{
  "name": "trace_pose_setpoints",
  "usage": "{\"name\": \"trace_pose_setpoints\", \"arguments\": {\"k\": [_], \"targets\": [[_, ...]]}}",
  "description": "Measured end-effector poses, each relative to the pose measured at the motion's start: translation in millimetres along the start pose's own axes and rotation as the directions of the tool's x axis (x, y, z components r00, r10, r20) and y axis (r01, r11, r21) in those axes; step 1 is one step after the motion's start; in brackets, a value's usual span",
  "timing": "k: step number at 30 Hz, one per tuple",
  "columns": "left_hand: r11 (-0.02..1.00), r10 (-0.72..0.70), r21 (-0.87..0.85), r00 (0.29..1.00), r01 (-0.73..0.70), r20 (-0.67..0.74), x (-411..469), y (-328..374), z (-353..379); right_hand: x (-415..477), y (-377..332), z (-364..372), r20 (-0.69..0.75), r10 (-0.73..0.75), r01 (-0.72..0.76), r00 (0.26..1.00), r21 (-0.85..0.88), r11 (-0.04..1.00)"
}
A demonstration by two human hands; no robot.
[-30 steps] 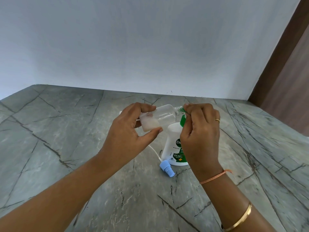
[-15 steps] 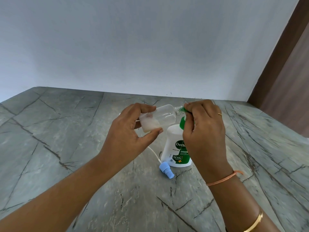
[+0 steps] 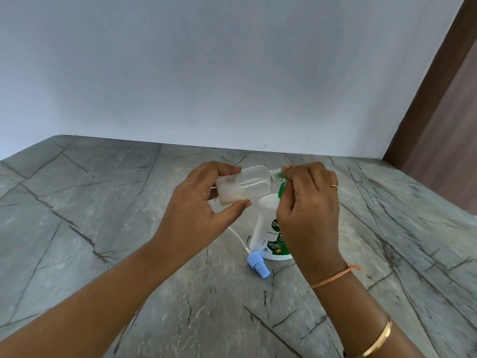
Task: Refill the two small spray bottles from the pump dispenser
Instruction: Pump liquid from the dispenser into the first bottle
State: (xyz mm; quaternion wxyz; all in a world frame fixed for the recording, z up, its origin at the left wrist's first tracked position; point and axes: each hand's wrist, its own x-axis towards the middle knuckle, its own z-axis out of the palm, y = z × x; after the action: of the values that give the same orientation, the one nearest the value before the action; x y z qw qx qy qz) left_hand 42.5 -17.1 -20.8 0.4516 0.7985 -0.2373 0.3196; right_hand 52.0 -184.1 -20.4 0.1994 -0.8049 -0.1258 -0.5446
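My left hand (image 3: 198, 210) grips a small clear spray bottle (image 3: 247, 186) by its base, holding it almost on its side with the open threaded neck pointing right. A little whitish liquid lies at its base end. My right hand (image 3: 308, 205) curls over the green pump head (image 3: 281, 189) of the white pump dispenser (image 3: 267, 228), right at the bottle's neck. The dispenser stands on the table, half hidden by my right hand. A blue spray cap (image 3: 258, 267) with a white dip tube lies on the table in front of the dispenser. No second spray bottle is in view.
The grey marbled table (image 3: 103, 215) runs back to a pale wall. A brown wooden door or panel (image 3: 444, 112) stands at the right.
Both hands stay nearly in place with the bottle's neck at the pump head. My right wrist has shifted slightly to the right.
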Motion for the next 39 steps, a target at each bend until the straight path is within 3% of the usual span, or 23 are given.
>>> {"name": "trace_pose_setpoints", "arguments": {"k": [11,21,39], "targets": [[0.999,-0.031,-0.030,0.999,0.032,0.005,0,4,1,12,0,-14,0.086,0.032,-0.033,0.996,0.013,0.999],[0.998,-0.056,-0.012,0.998,0.056,0.023,-4,0,5,3,0,-7,-0.019,-0.015,0.015,1.000,0.015,1.000],[0.989,-0.143,0.031,0.990,0.142,0.022,-12,4,12,12,-1,-13,0.064,0.060,-0.063,0.996,0.045,0.997]]}}
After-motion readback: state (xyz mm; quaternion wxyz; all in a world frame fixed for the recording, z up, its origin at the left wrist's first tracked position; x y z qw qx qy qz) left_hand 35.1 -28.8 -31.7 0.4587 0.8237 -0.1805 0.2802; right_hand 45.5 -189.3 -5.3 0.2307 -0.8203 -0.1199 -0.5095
